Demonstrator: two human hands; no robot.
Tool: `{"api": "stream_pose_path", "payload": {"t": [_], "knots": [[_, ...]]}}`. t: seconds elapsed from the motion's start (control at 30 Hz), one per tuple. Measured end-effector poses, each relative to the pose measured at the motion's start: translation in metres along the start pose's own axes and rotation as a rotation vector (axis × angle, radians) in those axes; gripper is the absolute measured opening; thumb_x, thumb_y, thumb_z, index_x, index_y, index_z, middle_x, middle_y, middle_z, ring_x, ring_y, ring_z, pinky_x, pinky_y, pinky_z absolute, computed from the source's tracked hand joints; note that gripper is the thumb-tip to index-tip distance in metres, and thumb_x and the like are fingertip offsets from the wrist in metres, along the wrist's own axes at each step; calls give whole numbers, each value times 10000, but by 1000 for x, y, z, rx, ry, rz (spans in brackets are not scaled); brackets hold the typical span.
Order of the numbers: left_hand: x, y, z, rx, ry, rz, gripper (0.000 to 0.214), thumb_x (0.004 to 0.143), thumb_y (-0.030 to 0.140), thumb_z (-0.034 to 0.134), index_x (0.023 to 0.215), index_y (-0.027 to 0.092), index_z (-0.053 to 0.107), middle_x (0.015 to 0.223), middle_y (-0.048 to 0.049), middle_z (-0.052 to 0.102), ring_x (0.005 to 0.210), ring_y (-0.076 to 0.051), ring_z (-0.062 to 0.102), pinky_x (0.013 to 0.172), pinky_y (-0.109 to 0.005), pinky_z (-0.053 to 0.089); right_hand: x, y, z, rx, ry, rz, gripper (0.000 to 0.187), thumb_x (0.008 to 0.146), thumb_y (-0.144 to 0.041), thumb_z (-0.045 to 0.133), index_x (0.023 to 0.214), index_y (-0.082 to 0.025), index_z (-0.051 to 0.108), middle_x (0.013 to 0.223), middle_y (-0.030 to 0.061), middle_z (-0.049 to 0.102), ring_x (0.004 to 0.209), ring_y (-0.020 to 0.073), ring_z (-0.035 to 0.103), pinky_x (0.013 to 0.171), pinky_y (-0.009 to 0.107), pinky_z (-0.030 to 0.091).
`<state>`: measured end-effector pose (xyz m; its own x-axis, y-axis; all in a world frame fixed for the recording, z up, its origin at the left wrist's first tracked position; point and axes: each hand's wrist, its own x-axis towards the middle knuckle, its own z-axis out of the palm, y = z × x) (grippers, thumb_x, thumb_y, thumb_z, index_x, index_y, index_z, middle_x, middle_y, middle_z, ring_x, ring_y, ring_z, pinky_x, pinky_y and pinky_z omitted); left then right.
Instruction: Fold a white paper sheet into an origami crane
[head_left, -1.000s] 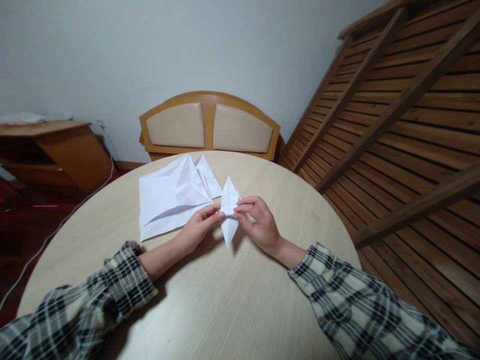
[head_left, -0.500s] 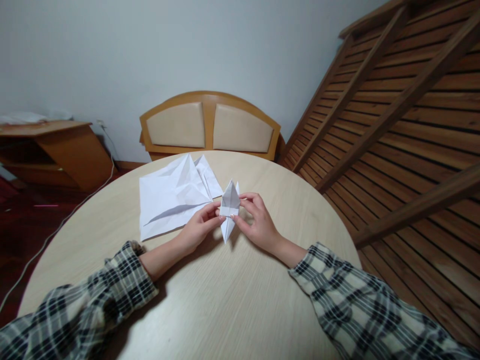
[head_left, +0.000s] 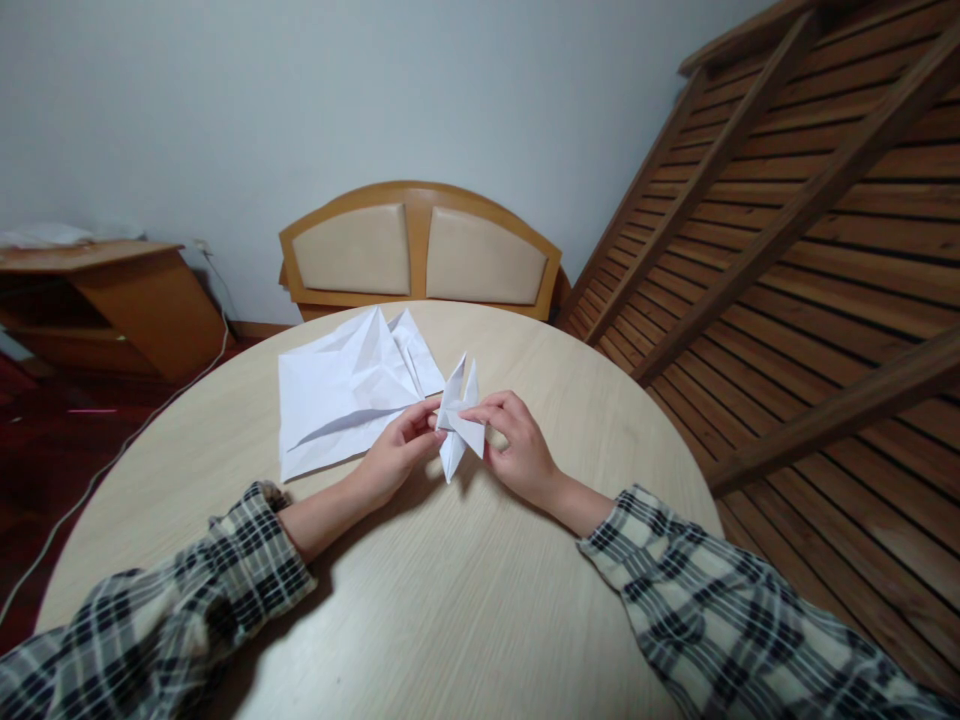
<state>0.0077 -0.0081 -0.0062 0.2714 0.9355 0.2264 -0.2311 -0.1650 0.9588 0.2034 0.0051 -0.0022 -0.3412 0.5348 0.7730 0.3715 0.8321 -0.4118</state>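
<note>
A small folded white paper figure (head_left: 458, 420) with pointed tips is held just above the round wooden table (head_left: 420, 600). My left hand (head_left: 394, 455) pinches its left side with thumb and fingertips. My right hand (head_left: 517, 445) pinches a flap that sticks out to the right. Both arms wear checked sleeves.
Creased white paper sheets (head_left: 345, 395) lie on the table behind my left hand. A wooden chair (head_left: 420, 250) with padded back stands at the far edge. A slatted wooden frame (head_left: 787, 230) leans at the right. A low wooden cabinet (head_left: 105, 300) and a cable are at the left.
The paper figure has been opened: a flap now points out to the right under my right fingers, and two tips stand apart at the top. Both hands stayed in place.
</note>
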Motion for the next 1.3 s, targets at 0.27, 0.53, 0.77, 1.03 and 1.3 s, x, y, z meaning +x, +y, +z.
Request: {"api": "stream_pose_path", "payload": {"t": [0.27,0.53,0.77,1.03,1.3], "knots": [[0,-6,-4,235,-27,145,380,855,317,647,1202,165,616,1017,-75,675,928,-197,602,873,-350,467,3,-3,-3,26,32,-18,127,877,-146,616,937,-256,639,889,23,621,866,192,601,766,361,507],[0,6,-8,608,109,322,188,944,296,532,1012,209,684,896,-36,615,859,-184,550,790,-325,426,7,-6,-4,108,80,114,103,911,-161,582,853,-233,628,839,8,646,837,170,610,790,345,506],[-2,7,-11,763,27,468,142,958,211,501,1000,211,637,938,-43,577,908,-185,543,815,-331,444,3,9,8,502,31,500,128,907,-319,581,880,-195,601,819,29,660,751,160,668,720,327,568],[-6,8,-12,980,-122,624,304,876,54,469,1081,228,612,980,-55,581,897,-194,560,773,-336,465,-1,9,15,546,141,609,341,791,-350,714,1023,-235,493,839,-32,582,600,96,615,544,223,528],[-1,8,-16,1134,-32,725,262,876,106,529,1042,264,657,971,-47,629,952,-232,541,1016,-501,372,-1,-4,11,615,-84,540,261,831,-386,703,1000,-210,608,950,39,684,858,155,675,788,323,570]]}}
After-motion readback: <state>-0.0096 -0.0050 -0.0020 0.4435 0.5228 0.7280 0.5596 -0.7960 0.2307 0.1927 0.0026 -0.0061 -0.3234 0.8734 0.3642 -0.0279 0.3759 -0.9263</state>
